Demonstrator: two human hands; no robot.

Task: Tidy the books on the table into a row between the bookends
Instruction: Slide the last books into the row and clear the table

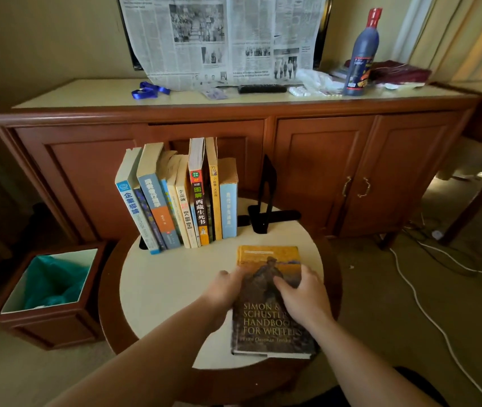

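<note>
Item: hardcover book, flat near the table's front right edge, cover up. Row of books upright at the back edge; black bookend just right of it, a gap between. Bare tabletop left of the hardcover. My left hand touches its left edge, fingers loosely curled. My right hand presses on the cover, fingers spread.

A hotel-like room: wooden sideboard, lined bin, round table
</note>
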